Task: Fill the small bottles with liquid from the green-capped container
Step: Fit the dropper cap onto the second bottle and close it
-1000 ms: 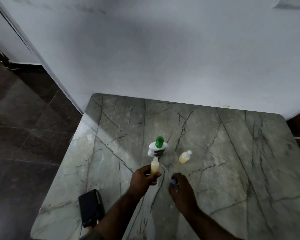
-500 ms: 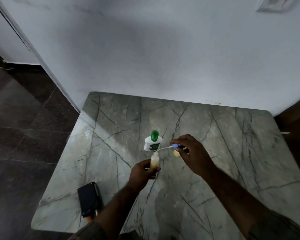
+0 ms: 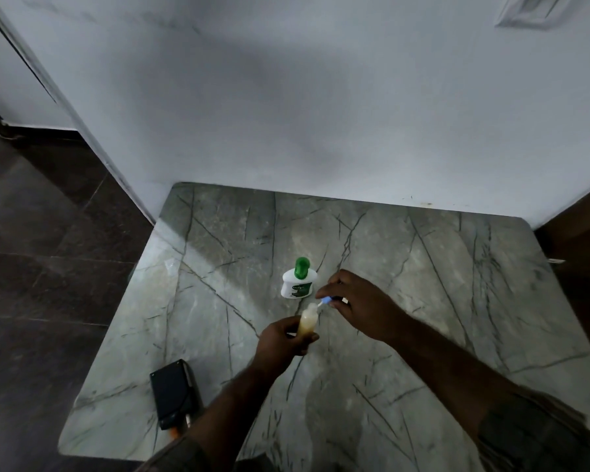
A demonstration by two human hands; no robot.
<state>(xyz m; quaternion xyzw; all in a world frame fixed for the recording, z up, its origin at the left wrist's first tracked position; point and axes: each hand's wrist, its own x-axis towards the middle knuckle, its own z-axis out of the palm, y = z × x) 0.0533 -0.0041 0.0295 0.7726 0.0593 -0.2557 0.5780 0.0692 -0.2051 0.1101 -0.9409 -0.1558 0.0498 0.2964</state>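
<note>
On the marble table (image 3: 423, 267), near its middle: left hand (image 3: 280, 345) wraps the lower body of a small bottle (image 3: 308, 323), fingers closed round it, bottle upright and lifted slightly or resting on the surface, can't tell which. It holds yellowish liquid up to roughly the shoulder; neck is open.

Right hand (image 3: 358, 303) pinches a small blue-tipped dropper (image 3: 325, 300) between thumb and forefingers, its pale tip angled down-left and just at the bottle mouth. Touching the rim or just above it, too small to tell.

Green-capped container (image 3: 298, 279) stands upright just behind the bottle, cap on, nobody touching it. Second small bottle isn't visible, presumably hidden behind the right hand. Black device (image 3: 172, 391) lies at the near-left table edge, well clear of the work.

Step in hand, my read: transferring liquid by dropper into the held bottle. This bottle looks nearly full, so the task is partway along.

Next move needs:
- tip centred over the narrow neck before squeezing, left hand holding the bottle steady and upright
- slow squeeze; little headroom left, overflow risk
- then back to the container for a refill, which means getting past the green cap, since it looks closed right now

Light is dim, and fill level is hard to judge.
</note>
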